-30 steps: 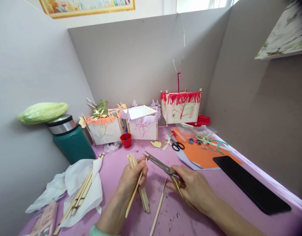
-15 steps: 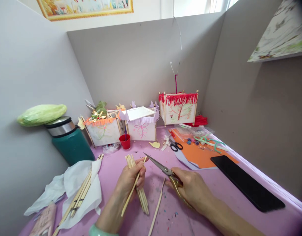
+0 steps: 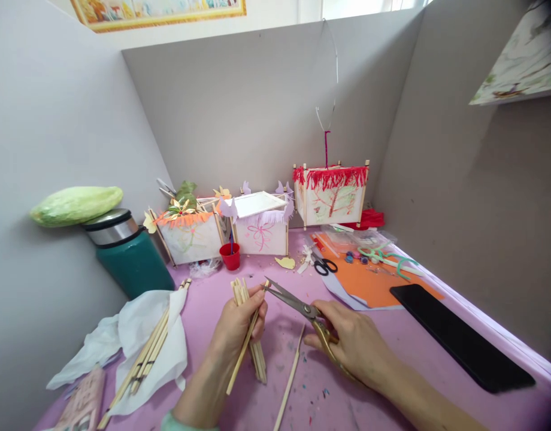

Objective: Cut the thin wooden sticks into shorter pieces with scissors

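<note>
Over a lilac tabletop [image 3: 199, 323] walled by grey partitions, a person's two bare hands work close together. The left hand [image 3: 246, 317] is curled closed around a bundle of pale wooden sticks [image 3: 257, 362], with one single stick [image 3: 241, 359] pinched at a slant between thumb and fingers. The right hand [image 3: 350, 338] has its fingers through the brass-coloured handles of a pair of scissors [image 3: 306, 310], whose slightly parted blades reach the upper end of that single stick — whether they have bitten into the wood is too small to tell. Just beside, another stick [image 3: 290, 380] lies loose, with tiny coloured scraps scattered near it. As for progress, the slanted stick appears to be in mid-handling, its length unsevered, while the bundle waits in the grip. To the left, sticks with black bands [image 3: 150, 353] rest on crumpled white paper [image 3: 173, 359], apparently done with banding. Behind, three decorated boxes look largely assembled: one orange-fringed [image 3: 192, 241], one purple-fringed [image 3: 260, 234] with a tilted panel on top, and one red-fringed [image 3: 332, 200] hung by wire. On the right lie orange paper [image 3: 369, 287], black-handled scissors [image 3: 326, 267] and a flat black slab [image 3: 459, 335].
</note>
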The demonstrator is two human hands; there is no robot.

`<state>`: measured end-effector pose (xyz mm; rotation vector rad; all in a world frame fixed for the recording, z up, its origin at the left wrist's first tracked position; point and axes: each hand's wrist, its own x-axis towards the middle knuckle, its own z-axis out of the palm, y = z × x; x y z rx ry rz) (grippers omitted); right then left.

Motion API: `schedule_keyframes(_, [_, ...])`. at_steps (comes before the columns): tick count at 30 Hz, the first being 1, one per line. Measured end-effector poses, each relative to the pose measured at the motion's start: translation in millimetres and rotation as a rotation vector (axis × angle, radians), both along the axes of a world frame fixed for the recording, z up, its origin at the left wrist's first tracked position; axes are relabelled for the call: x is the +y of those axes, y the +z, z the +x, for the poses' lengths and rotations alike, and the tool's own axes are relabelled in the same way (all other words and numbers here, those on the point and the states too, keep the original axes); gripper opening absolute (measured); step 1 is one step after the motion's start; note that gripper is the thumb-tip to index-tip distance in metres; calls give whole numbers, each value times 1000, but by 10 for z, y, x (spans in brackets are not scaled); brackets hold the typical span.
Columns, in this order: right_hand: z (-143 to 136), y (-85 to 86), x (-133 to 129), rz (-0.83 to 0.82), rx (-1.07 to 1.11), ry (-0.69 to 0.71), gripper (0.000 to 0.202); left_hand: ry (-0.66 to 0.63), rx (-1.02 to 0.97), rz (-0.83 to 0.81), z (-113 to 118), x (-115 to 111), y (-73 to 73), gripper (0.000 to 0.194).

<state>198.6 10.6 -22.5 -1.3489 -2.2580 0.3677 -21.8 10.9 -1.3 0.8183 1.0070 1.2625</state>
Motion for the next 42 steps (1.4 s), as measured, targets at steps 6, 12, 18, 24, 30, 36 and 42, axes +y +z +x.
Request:
schedule_keyframes(6, [-23, -59, -17, 40, -35, -29, 30, 29, 25, 3, 10, 3, -20, 48])
schedule_keyframes(12, [-43, -57, -35, 34, -17, -23, 18, 38, 26, 5, 17, -8, -10, 50])
schedule_keyframes(18, [-27, -53, -21, -2, 20, 1, 18, 35, 25, -10, 24, -18, 18, 49])
schedule_keyframes(24, [-2, -39, -15, -100, 128, 52, 17, 15, 6, -15, 18, -16, 43, 50])
schedule_keyframes(30, [42, 0, 20, -241, 175, 110, 24, 0, 0, -10, 13, -18, 54, 48])
schedule_keyframes(36, [35, 52, -15, -72, 45, 20, 20, 13, 13, 10, -2, -3, 17, 46])
schedule_keyframes(42, [18, -3, -17, 34, -56, -10, 37, 20, 24, -3, 19, -23, 43, 48])
